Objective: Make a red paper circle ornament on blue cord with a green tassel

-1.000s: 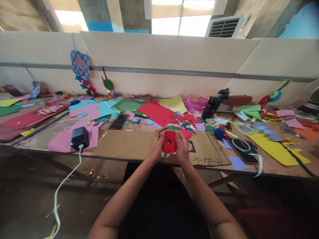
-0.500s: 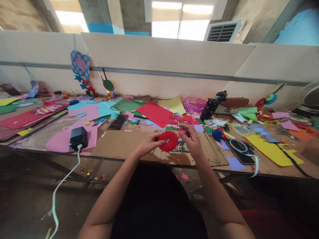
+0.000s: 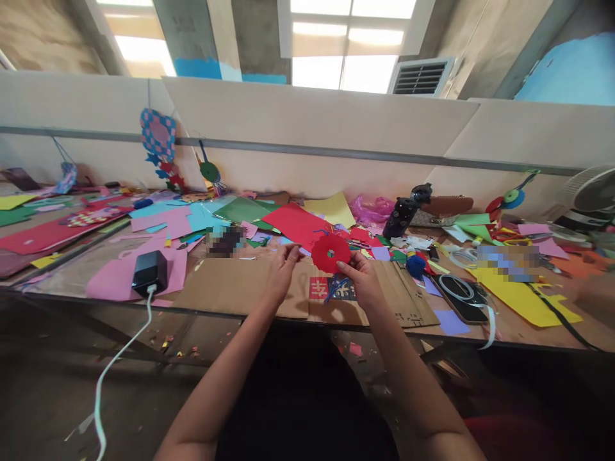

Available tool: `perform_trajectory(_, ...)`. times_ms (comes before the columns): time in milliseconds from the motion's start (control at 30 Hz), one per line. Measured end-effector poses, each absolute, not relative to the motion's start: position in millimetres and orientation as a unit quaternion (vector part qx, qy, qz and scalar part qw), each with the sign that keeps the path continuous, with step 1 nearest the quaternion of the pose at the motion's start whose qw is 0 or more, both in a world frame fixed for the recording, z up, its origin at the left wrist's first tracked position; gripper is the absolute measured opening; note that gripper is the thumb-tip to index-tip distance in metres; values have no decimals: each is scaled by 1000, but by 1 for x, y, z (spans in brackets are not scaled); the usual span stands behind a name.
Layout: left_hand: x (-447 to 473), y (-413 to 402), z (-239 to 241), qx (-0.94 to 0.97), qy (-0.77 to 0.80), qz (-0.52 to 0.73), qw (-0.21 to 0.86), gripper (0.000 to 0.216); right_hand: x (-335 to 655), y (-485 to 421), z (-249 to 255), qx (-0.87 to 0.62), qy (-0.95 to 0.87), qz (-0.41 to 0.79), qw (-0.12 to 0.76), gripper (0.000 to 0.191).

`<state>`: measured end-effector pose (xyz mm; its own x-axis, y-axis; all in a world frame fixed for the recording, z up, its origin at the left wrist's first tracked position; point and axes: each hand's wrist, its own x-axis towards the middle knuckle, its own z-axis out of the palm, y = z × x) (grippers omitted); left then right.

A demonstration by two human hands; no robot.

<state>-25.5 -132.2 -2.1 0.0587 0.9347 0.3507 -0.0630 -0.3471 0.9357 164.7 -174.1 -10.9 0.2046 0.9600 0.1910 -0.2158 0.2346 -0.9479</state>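
Observation:
In the head view, my right hand [image 3: 361, 276] pinches the lower right edge of a red scalloped paper disc [image 3: 324, 259] with a small hole in its middle. The disc is held up above the cardboard sheet [image 3: 240, 288], facing me. Blue threads [image 3: 330, 291] hang below it, and a bit of blue shows above its top edge. My left hand [image 3: 283, 272] is just left of the disc, apart from it, with thumb and fingertips drawn together. Whatever is between those fingertips is too small to make out.
Coloured paper sheets and scraps, such as a red sheet [image 3: 293, 221], cover the table's back. A black power bank [image 3: 150, 272] with a white cable lies left. Rightward are a dark bottle [image 3: 400, 214], blue yarn ball [image 3: 416, 264], phone [image 3: 461, 298] and yellow sheet [image 3: 523, 294].
The red disc has passed from my left hand to my right and is slightly higher. My left hand has drawn back to the left. The blue threads now hang in plain sight.

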Motion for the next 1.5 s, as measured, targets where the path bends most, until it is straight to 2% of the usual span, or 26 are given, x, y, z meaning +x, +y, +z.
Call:
perform_trajectory(233,-1,-136,-10,578,310,541,526,47,161,-176,-11,-421,-489,438,626,38)
perform_trajectory(367,-4,-132,-10,581,306,528,538,47,169,-171,-6,-442,-502,391,632,39)
perform_trajectory(733,-5,-135,0,574,309,497,573,48,169,-169,-2,-439,-522,391,618,34)
perform_trajectory(1033,-8,-133,-9,547,309,457,630,57,172,-168,6,-442,-521,358,636,31)
perform_trajectory(1367,-3,-147,-30,588,305,344,666,45,176,-161,17,-428,-493,325,684,32)
perform_trajectory(1500,-9,-141,-16,587,277,419,634,53,179,-168,25,-422,-508,316,681,30)
